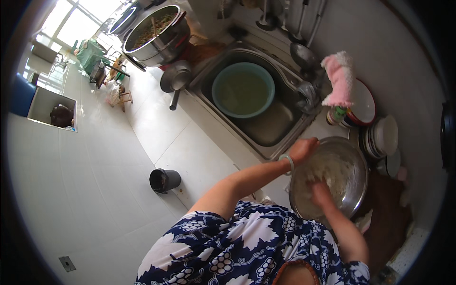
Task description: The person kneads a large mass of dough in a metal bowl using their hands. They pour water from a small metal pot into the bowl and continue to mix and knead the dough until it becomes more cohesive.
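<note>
A large stainless steel bowl [359,192] stands on the counter before me, to the right of the sink. My left hand [303,151], with a pale bangle at the wrist, grips the bowl's far-left rim. Inside lies a pale, lumpy flour mixture [333,180], partly smeared up the wall. My right hand [320,192] reaches down into this mixture from the near side. Its fingers are blurred and partly buried, so their closure is hidden.
Left of the bowl, a sink [270,133] holds a blue-green basin [218,103] of cloudy water. Stacked bowls [386,135] and a pink fluffy cover [339,78] stand beyond. A large pot of chopped filling [160,53] is farther off; a black bin [171,180] is on the floor.
</note>
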